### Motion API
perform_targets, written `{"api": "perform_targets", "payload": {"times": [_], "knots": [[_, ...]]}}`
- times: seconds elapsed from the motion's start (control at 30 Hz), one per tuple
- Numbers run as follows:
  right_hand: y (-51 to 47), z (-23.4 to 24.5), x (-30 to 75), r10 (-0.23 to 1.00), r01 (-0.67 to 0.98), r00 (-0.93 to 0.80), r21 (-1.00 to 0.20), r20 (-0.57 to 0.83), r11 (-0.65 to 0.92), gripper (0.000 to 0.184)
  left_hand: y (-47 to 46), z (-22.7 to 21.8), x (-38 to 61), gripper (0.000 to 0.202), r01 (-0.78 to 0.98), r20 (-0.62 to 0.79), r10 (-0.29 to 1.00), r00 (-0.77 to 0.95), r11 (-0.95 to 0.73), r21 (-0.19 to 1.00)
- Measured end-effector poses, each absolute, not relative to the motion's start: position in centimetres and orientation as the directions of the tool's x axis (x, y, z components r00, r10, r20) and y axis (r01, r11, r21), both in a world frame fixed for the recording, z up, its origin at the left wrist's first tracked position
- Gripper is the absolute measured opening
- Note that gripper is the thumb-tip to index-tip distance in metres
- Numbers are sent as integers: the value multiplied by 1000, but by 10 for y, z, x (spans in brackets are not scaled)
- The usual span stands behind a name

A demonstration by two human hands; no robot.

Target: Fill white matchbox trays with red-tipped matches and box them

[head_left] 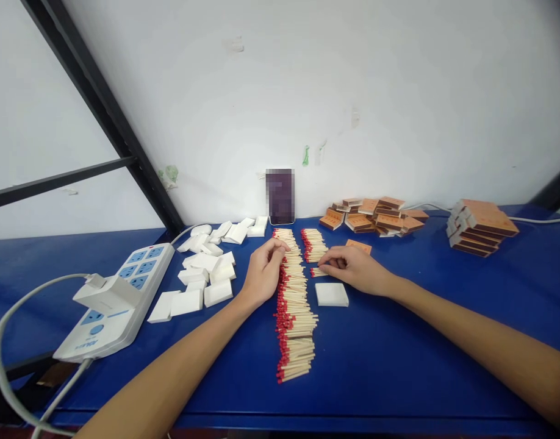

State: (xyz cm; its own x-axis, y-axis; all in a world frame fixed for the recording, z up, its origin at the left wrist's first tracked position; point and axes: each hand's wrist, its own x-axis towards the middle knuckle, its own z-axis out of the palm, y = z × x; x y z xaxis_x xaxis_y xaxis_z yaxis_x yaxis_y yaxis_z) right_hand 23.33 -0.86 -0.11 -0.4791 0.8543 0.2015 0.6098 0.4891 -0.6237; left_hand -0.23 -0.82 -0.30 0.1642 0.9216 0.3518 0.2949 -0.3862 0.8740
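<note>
A long column of red-headed matches [294, 299] runs down the middle of the blue table. My left hand [265, 268] is at its left side, thumb and fingers closed together over the red heads; whatever they hold is too small to make out. To the right lies a shorter row of matches [313, 246], with a small group of matches [315, 272] just below it. My right hand [351, 266] is closed in a pinch at the right ends of that small group, its fingertips covering them. A white matchbox tray [332, 294] lies just below my right hand.
White matchbox trays [202, 268] lie scattered at the left, beside a power strip [119, 305] with a plugged-in adapter. A phone [280, 196] leans on the wall. Orange matchbox sleeves [376, 214] are heaped behind my right hand, and stacked matchboxes [481, 225] stand farther right.
</note>
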Motion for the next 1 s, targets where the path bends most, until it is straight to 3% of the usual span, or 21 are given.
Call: {"api": "perform_targets", "payload": {"times": [0.37,1.0], "knots": [[-8,-5,233,873,603,-442,-654,204,458,32,-10,-2,-2,21,286,351,922,160,-384,878],[-11,-4,235,840,648,-480,-543,253,534,32,-13,0,-1,22,311,350,920,177,-390,866]]}}
